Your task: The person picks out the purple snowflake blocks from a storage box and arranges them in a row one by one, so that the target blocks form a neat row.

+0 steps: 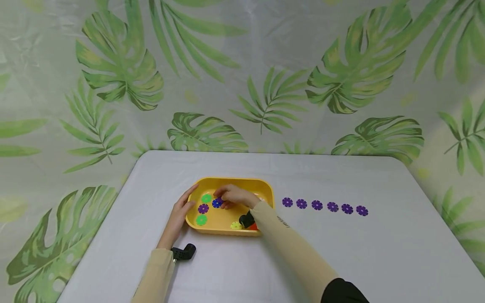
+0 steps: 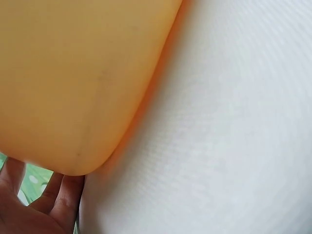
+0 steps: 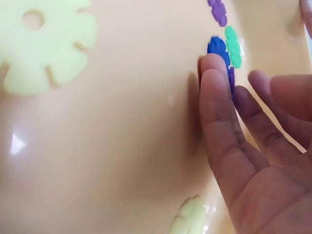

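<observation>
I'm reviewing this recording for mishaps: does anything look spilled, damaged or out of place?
Nothing clearly stands out: the yellow rectangular plastic tray looks intact, and six purple flower-shaped discs beside it form an even row, only slightly slanted.

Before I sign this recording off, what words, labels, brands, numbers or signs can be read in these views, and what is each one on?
Right sleeve: a short line of dark lettering, too small to read.
Yellow tray, purple discs, white table: no text to be made out.
So there is nothing I can quote.
</observation>
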A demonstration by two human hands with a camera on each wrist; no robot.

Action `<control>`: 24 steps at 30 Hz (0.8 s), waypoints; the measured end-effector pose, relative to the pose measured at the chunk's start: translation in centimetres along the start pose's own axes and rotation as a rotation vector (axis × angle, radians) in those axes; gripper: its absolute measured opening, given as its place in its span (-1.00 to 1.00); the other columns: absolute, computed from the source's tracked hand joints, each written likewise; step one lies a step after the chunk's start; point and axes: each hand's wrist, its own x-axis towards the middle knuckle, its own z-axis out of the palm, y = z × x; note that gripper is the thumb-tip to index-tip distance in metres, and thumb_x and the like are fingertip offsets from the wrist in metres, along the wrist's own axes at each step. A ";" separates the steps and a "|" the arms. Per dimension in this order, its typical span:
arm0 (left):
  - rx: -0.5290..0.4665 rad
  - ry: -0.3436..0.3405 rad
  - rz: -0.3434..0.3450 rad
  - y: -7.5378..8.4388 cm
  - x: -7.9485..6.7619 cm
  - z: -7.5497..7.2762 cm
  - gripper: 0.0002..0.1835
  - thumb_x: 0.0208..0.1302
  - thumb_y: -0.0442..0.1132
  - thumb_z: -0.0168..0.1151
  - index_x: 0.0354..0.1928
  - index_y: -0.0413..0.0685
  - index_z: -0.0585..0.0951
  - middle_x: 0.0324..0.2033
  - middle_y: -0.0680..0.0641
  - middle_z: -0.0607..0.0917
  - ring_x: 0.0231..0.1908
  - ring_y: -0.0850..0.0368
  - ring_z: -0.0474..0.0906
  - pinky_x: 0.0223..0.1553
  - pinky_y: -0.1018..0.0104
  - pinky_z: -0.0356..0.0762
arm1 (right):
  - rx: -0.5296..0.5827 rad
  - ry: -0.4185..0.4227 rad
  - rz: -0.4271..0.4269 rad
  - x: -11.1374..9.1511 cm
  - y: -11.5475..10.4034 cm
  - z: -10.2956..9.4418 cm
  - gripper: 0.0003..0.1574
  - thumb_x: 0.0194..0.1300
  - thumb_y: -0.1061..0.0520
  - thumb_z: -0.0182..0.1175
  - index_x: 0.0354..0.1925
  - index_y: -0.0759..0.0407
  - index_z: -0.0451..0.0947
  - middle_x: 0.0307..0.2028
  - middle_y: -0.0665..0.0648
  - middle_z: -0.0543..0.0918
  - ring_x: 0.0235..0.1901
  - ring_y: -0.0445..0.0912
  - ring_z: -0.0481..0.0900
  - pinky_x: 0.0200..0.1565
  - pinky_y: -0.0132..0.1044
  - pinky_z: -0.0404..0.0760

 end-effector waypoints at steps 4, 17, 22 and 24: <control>-0.027 -0.015 -0.003 1.3 -0.5 0.2 -0.48 0.47 -0.34 -0.15 0.43 0.03 0.25 0.44 -0.03 0.13 0.43 0.04 -0.08 0.41 0.05 -0.13 | -0.018 0.003 -0.007 -0.2 0.1 0.0 -0.66 0.30 0.46 -0.06 0.01 0.51 0.50 -0.22 0.26 0.59 -0.42 -0.06 0.56 -0.22 -0.25 0.66; -0.028 -0.019 -0.010 2.7 -1.1 0.6 -0.47 0.45 -0.35 -0.15 0.44 -0.01 0.24 0.44 -0.04 0.13 0.43 0.05 -0.07 0.41 0.09 -0.11 | 0.025 0.046 -0.058 -2.6 0.2 -2.2 -0.67 0.25 0.49 0.03 -0.01 0.52 0.50 -0.38 0.21 0.58 -0.50 -0.10 0.57 -0.35 -0.33 0.67; -0.025 -0.014 -0.017 2.7 -1.1 0.6 -0.47 0.46 -0.34 -0.14 0.44 0.01 0.24 0.44 -0.03 0.13 0.43 0.06 -0.07 0.41 0.09 -0.11 | 0.035 0.037 -0.097 -4.7 -0.2 -4.6 -0.64 0.30 0.41 0.09 0.06 0.50 0.45 -0.32 0.19 0.54 -0.57 -0.13 0.55 -0.44 -0.31 0.66; -0.023 -0.011 -0.019 2.8 -1.1 0.6 -0.47 0.45 -0.34 -0.14 0.44 0.00 0.24 0.44 -0.03 0.13 0.43 0.06 -0.07 0.41 0.10 -0.12 | 0.029 0.038 -0.110 -5.7 -0.2 -5.6 -0.65 0.31 0.37 0.11 0.05 0.51 0.44 -0.31 0.19 0.53 -0.58 -0.13 0.54 -0.43 -0.27 0.66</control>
